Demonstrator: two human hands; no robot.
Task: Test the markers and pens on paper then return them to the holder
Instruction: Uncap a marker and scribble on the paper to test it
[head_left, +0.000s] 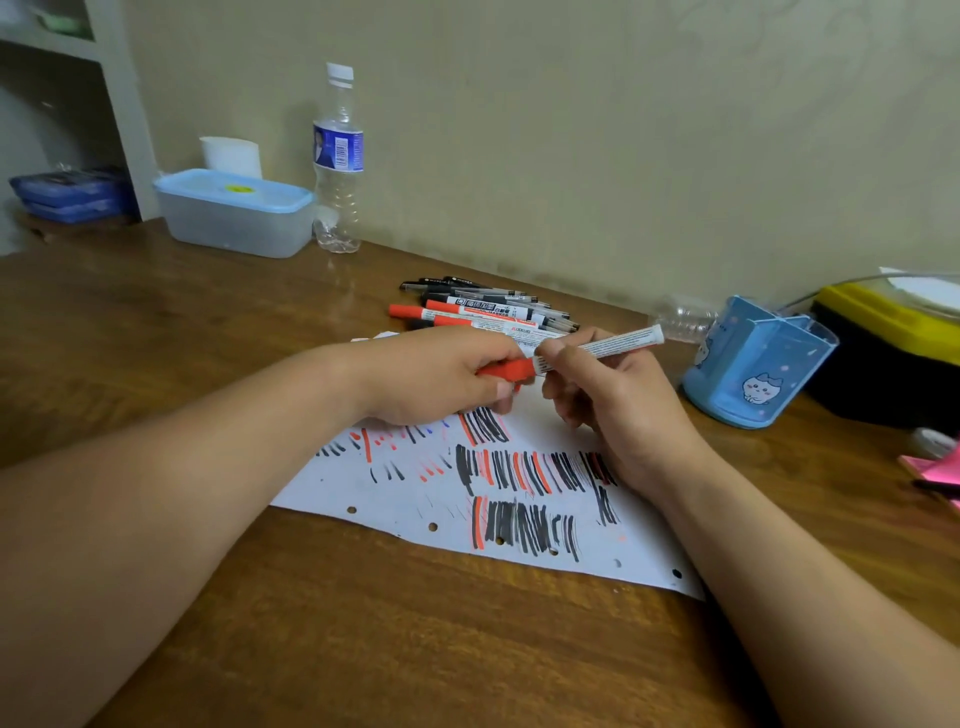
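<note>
**Task status.** The paper (395, 499) lies flat on the desk (363, 639) in the lower centre of the frame. It carries several dense rows of black and red test strokes, plus a few blue ticks, so judge the testing as well advanced. The return step is not yet done. The pile of pens and markers (483, 307) rests on the desk just above the paper at upper centre. The blue holder (748, 379) stands apart at the right of the frame, and no pen shows above its rim. Count every item in the pile, plus the one in your hands, as left to return.

**Item in hand.** You hold the red marker (615, 344) in the centre of the frame, above the top edge of the paper, tilted up toward the right.

**Hand pose.**
1. Your left hand (441, 379) enters from the lower left, fingers curled around the red cap (506, 370).
2. Your right hand (613, 402) enters from the lower right, thumb and fingers pinching the white barrel next to the cap.
3. Cap and barrel meet with no gap visible. You cannot tell from this view whether the cap is going on or coming off.

**Caution.** Judge the pull as needing force straight along the barrel.
</note>
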